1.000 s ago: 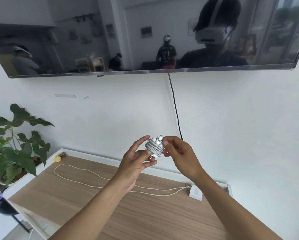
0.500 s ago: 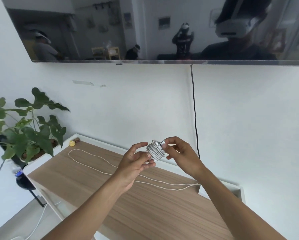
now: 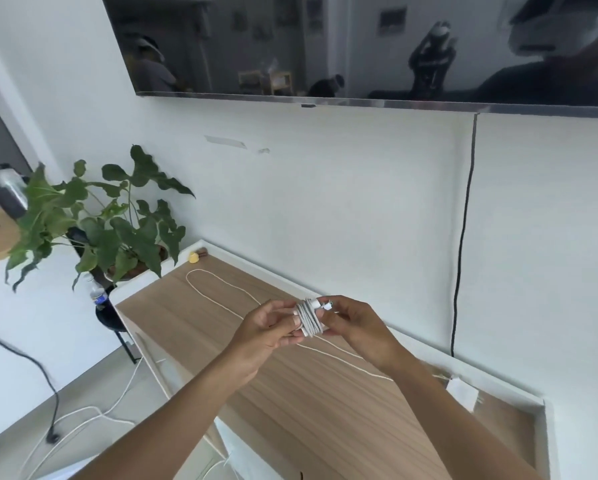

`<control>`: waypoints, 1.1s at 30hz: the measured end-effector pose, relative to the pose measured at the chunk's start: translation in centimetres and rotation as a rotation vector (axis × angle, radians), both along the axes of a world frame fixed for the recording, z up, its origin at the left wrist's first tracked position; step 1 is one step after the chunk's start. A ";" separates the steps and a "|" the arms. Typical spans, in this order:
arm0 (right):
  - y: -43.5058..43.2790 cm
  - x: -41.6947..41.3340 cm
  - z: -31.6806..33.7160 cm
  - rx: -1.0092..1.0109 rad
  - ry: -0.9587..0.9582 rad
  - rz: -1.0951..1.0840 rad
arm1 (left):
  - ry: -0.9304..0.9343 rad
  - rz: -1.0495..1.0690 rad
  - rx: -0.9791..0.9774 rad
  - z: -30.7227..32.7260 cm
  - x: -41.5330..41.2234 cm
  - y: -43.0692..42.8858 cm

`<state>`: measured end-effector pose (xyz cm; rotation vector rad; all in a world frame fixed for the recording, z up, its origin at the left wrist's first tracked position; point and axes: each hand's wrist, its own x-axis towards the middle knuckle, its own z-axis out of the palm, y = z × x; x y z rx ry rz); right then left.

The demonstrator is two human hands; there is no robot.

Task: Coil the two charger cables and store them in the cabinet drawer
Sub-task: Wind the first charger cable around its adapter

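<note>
— Both hands share the grip on one bundle: the left hand point(image 3: 266, 336) pinches the tightly wound white charger cable coil point(image 3: 310, 319) from its left side, fingers curled under and thumb over, while the right hand point(image 3: 351, 325) pinches the short white connector end point(image 3: 326, 305) sticking out at the top right of the coil.

— Where is it relative to the furniture?

— Held in the air above the light wooden tabletop point(image 3: 325, 403) of the cabinet, not touching it. The second cable, a long thin white cord point(image 3: 221, 289), lies loose in an open loop on the tabletop beyond and beneath the hands, running right toward a white square charger block point(image 3: 462, 393) near the far right edge.

— How will the coil behave?

— My guess is light and springy. The turns look tight, but soft cord like that wants to unwind once pressure comes off, so the loose end probably needs tucking under a turn. Best held across the turns, squeezing them together, rather than by the connector alone.

— And the loose cord?

— Limp and likely to drag or snag; I would start from the block, the only stiff part, and wind from there.

— The drawer?

— No open drawer shows clearly; I cannot tell where it sits. A green leafy potted plant point(image 3: 110, 230) stands at the far left, clear of the work.
</note>
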<state>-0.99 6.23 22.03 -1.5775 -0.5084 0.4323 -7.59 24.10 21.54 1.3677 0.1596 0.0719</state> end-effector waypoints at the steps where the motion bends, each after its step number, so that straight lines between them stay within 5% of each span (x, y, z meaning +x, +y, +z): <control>1: 1.2 0.1 -0.6 -0.004 0.023 0.025 | 0.026 0.026 0.002 -0.6 -0.2 1.1; 22: 31.2 7.9 -18.3 -0.099 0.505 -0.077 | 0.511 0.232 -0.135 -16.7 7.9 28.0; 33: 35.8 11.3 -24.5 -0.257 0.626 -0.211 | 0.655 0.126 -0.010 -25.0 13.3 32.4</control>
